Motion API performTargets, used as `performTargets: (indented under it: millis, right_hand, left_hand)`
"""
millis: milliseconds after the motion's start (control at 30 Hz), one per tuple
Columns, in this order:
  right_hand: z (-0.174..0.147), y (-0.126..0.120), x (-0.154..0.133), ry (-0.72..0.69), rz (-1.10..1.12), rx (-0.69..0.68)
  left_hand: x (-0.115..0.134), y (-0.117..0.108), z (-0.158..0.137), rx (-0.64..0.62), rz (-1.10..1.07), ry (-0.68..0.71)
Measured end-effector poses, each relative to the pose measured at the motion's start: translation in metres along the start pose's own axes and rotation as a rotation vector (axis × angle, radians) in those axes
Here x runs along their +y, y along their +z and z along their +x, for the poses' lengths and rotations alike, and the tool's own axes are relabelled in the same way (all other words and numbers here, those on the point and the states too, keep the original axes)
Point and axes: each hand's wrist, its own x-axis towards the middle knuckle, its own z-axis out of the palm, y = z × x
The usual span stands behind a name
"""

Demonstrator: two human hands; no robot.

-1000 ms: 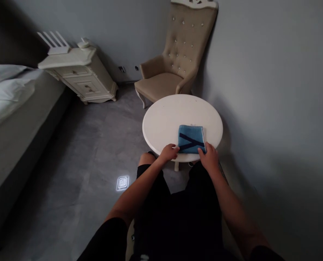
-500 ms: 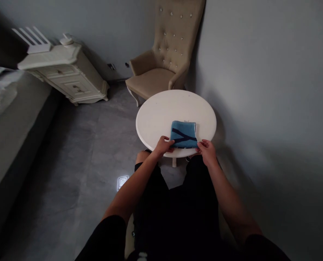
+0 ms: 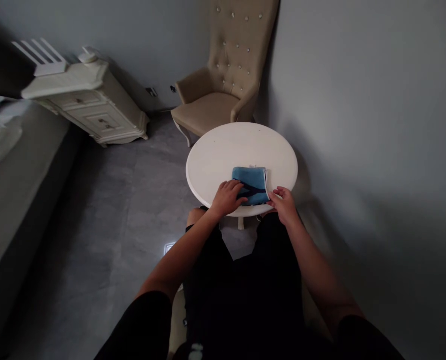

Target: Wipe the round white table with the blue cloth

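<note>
A folded blue towel with a dark branching stripe and a pale right edge lies on the round white table, close to its near rim. My left hand rests over the towel's near left part, fingers stretched out and hiding that corner. At the near right corner, my right hand pinches the towel's edge between thumb and fingers. A small pale tag shows just beyond the towel's far edge.
A tan tufted armchair stands behind the table. On the left, a white cabinet carries a router. A bed runs along the left side, and a grey wall rises at the right.
My left hand has let go of the near left corner and now lies flat on top of the towel. The towel has shifted slightly left. My right hand stays at its corner.
</note>
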Motion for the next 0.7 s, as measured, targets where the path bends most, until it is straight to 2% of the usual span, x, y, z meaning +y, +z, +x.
performTargets:
  millis: [100, 333, 533, 700]
  right_hand:
    - [0.007, 0.003, -0.007, 0.094, 0.041, -0.082]
    - [0.023, 0.004, -0.015, 0.218, -0.077, -0.184]
    - [0.048, 0.007, -0.021, 0.161, -0.202, -0.143]
    - [0.079, 0.022, -0.026, 0.043, -0.299, -0.156]
  left_hand:
    - [0.008, 0.016, -0.002, -0.038, 0.04, 0.151]
    - [0.033, 0.051, -0.006, -0.06, 0.106, 0.225]
    - [0.035, 0.064, -0.002, -0.028, 0.165, 0.258]
    - [0.031, 0.072, -0.004, -0.029, 0.216, 0.289]
